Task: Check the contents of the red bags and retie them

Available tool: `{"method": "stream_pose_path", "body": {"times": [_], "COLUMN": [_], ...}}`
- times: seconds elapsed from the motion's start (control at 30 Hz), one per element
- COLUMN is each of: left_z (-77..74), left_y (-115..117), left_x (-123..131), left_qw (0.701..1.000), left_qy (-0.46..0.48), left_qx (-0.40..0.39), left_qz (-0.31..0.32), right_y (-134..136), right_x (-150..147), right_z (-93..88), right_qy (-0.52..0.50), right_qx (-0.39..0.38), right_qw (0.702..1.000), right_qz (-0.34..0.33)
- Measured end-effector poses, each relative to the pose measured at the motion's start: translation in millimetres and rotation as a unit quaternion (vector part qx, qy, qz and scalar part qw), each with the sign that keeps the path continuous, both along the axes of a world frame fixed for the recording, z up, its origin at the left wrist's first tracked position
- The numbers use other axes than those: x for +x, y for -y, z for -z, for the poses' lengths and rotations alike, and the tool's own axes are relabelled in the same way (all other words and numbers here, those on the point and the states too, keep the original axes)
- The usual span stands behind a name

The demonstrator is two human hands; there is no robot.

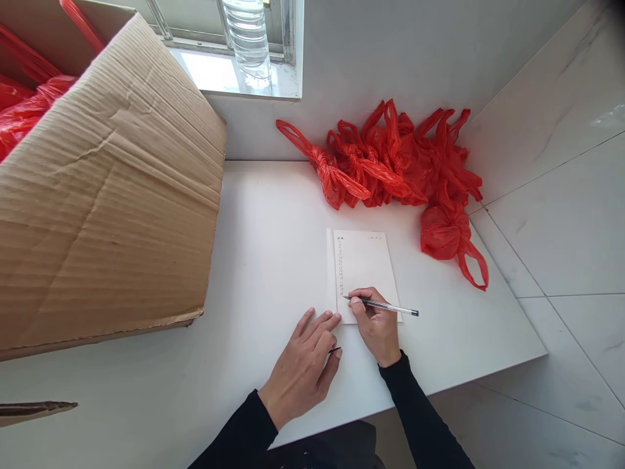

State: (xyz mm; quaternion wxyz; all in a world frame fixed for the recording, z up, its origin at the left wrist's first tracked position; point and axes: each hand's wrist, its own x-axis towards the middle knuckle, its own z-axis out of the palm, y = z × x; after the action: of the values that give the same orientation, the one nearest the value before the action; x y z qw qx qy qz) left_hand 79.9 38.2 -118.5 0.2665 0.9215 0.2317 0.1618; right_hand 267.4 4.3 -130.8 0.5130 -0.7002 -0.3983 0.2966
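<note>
My right hand (379,326) is closed round a clear ballpoint pen (398,309), its dark tip touching the page of a small white notepad (367,273). A column of small handwriting runs down the left side of that page, with a few marks along the top. Beside the pad's lower left corner lies my left hand (307,365), fingertips at the page's edge. A small dark piece, apparently the pen cap (334,350), pokes out between its thumb and curled fingers; most of it is hidden.
Several knotted red plastic bags (390,156) sit against the wall, one nearer bag (446,228) right of the pad. A large cardboard box (112,195) with red bags inside stands at left on the white table (273,260). A water bottle (248,36) is on the windowsill.
</note>
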Motion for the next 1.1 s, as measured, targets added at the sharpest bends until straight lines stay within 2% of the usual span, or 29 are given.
{"method": "stream_pose_path", "body": {"times": [1.1], "left_z": [1.8], "left_y": [0.0], "left_x": [-0.6], "left_qw": [1.0], "left_qy": [0.006], "left_qx": [0.0], "left_qz": [-0.001], "right_y": [0.5], "right_x": [0.8], "right_z": [2.4], "right_qy": [0.009], "right_qx": [0.0], "right_qw": [1.0], "right_qz": [0.004]}}
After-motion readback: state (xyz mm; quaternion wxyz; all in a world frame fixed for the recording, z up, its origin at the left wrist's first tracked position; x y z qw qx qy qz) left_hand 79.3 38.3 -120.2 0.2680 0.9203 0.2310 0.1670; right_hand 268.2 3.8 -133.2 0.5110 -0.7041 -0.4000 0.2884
